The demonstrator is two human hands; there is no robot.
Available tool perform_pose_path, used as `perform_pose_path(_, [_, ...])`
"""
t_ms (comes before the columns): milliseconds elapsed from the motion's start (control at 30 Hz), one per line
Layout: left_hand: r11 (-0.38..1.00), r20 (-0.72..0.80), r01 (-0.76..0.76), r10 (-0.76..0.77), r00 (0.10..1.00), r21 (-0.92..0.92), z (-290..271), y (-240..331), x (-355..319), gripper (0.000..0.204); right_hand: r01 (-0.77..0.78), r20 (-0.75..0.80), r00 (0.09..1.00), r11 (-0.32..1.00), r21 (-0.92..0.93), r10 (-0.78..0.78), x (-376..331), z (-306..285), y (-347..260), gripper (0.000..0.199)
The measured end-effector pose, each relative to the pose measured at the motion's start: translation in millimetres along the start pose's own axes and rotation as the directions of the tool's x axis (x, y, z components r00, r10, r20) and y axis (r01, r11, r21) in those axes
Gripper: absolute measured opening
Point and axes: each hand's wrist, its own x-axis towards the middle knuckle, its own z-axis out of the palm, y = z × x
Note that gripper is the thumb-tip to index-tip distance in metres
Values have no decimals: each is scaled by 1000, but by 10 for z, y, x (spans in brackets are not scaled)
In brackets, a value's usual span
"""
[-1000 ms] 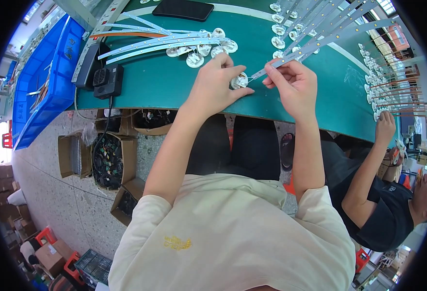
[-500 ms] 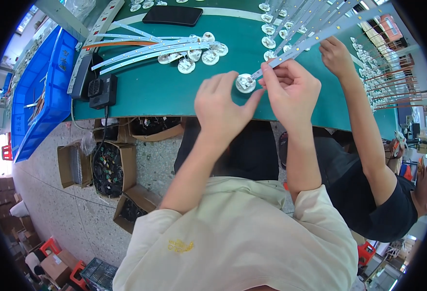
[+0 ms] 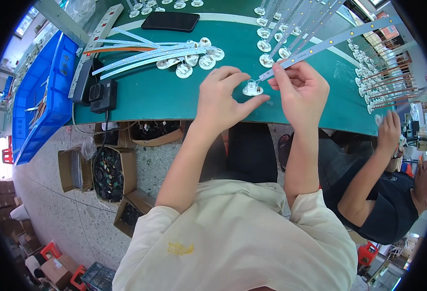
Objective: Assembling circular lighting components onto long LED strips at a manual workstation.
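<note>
A long white LED strip (image 3: 327, 42), with small yellow chips along it, is pinched near its lower end by my right hand (image 3: 304, 92). It slants up to the far right. At that lower end, joined by what look like thin wires, is a round white lamp base (image 3: 252, 89) with small parts on its upper side, now seen nearly edge-on. My left hand (image 3: 223, 94) curves around the base's left side, thumb and forefinger apart. The forefinger tip is close to the base and the strip's end; whether it touches them I cannot tell.
On the green table (image 3: 140, 102), finished-looking strips with round bases (image 3: 184, 69) lie left, near a black phone (image 3: 170, 21) and black adapter (image 3: 103, 96). Upright strips (image 3: 291, 26) stand at the back. A blue bin (image 3: 43, 106) is left; a co-worker's hand (image 3: 390, 131) is right.
The lamp base has tilted from face-up to nearly edge-on and shifted slightly right. My right hand has moved a little right with the strip. The co-worker's hand has moved away from the upright strips.
</note>
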Motion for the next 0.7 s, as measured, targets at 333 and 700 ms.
perform_pose_path(333, [939,-1,328,-330,944,-99,301,224,-74,38,31,7,1000,997,-74,-30,-61,-8,30,9])
perform_pose_path(700, [987,697,51,69,714,-150,-195,-269,429,77,10,374,927,1000,13,-14,22,-204,301,10])
